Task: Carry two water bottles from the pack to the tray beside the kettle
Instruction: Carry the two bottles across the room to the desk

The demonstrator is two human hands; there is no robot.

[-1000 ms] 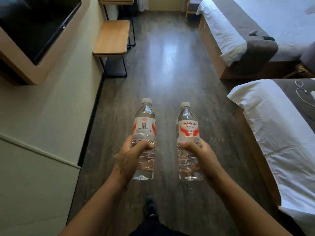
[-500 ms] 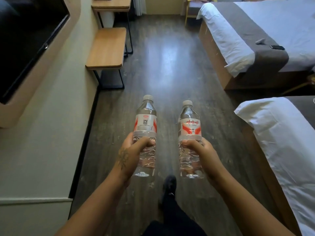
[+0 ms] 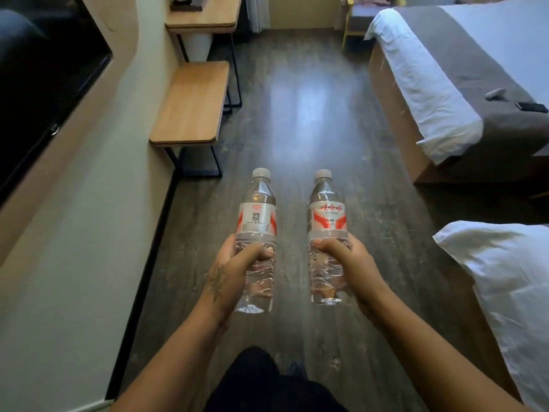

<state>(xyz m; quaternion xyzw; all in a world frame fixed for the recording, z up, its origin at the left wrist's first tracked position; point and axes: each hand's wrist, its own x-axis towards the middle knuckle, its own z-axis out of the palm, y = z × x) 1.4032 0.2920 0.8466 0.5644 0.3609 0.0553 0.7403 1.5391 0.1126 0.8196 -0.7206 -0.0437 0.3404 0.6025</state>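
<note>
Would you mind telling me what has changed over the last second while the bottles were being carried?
The person walked forward: the wooden bench and far bed drew closer, and the desk came into view. Unchanged: the left hand and right hand still grip the left bottle and right bottle upright and apart.

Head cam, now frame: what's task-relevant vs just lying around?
Part of the job:
- left bottle, upright, held in the left hand
- right bottle, upright, held in the right hand
- upper desk, dark items at its far edge; kettle and tray not clearly visible

Just lying about:
- wooden bench
- black phone and grey object on the far bed
- wall TV
- near bed
</note>
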